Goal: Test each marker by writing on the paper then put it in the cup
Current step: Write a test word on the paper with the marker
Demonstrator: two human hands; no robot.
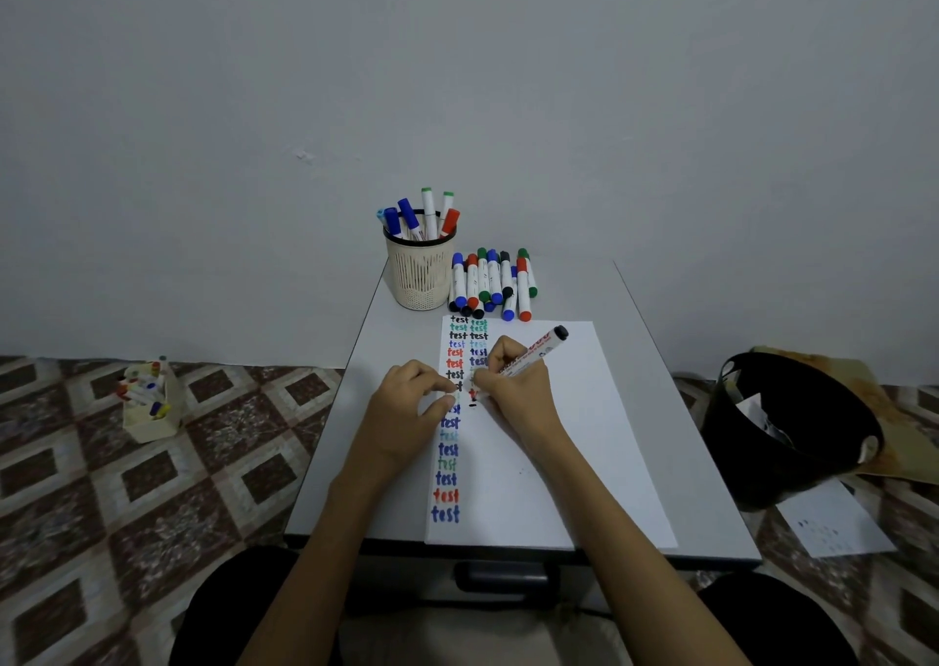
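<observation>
My right hand (513,386) grips a white marker (538,350) with a black end, its tip down on the white paper (569,437) beside a fresh black stroke in the second column of "test" words. My left hand (406,411) rests on the paper's left edge, fingers curled; whether it pinches a cap I cannot tell. The beige mesh cup (420,274) stands at the table's back and holds several markers. To the right of the cup lies a pile of capped markers (493,284).
The small grey table (686,411) is backed by a plain wall. On the patterned floor, a beige box of markers (150,401) sits to the left. A black bin (792,426) and a loose sheet (833,523) lie to the right.
</observation>
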